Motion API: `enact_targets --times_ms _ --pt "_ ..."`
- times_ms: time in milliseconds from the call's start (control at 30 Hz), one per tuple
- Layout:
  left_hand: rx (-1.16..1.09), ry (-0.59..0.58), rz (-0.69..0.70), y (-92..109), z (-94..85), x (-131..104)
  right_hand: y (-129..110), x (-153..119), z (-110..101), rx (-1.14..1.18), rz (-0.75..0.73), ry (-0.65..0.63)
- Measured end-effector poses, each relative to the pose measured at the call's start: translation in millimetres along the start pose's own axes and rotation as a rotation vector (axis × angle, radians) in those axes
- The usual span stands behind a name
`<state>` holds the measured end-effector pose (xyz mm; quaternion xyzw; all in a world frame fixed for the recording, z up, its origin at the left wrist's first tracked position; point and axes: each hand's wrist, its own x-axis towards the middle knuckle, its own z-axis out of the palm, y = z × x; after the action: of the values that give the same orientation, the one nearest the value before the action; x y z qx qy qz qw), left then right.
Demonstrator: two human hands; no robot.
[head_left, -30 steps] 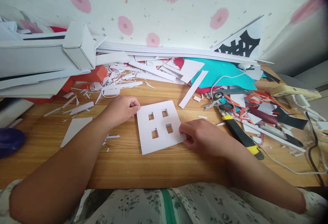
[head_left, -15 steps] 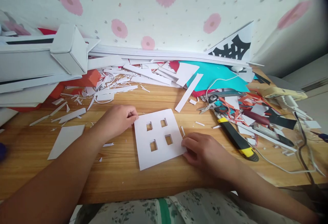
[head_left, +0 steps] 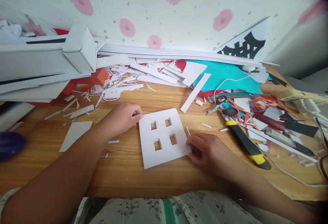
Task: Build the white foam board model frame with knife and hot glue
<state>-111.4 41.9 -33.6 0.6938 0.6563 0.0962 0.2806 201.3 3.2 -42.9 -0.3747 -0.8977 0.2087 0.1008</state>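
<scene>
A white board (head_left: pixel 164 130) with several square cut-out windows lies at the middle of the wooden table, turned slightly. My left hand (head_left: pixel 125 116) pinches its upper left corner between thumb and fingers. At the board's lower right corner, my right hand (head_left: pixel 203 149) has its fingers closed on the edge. Small white scraps lie around the board, one thin sliver (head_left: pixel 188 131) just above my right fingers.
Behind are paper scraps (head_left: pixel 125 77), a turquoise sheet (head_left: pixel 230 75) and a white box form (head_left: pixel 80 50). Scissors (head_left: pixel 220 106) and a black-yellow cutter (head_left: pixel 247 145) lie right. A white piece (head_left: pixel 77 135) and a blue object (head_left: pixel 10 146) are left.
The camera view has swung slightly left, so everything appears shifted right and the blue object shows more. Both hands keep their hold on the board.
</scene>
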Motion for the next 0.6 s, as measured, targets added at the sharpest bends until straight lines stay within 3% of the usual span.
enact_targets --times_ms 367,600 --pt "0.011 0.018 0.014 1 0.6 -1 -3 3 -3 0.005 -0.011 -0.015" --pt "0.034 0.153 0.097 6 -4.5 -7 -16 -1 2 -0.017 -0.149 -0.067"
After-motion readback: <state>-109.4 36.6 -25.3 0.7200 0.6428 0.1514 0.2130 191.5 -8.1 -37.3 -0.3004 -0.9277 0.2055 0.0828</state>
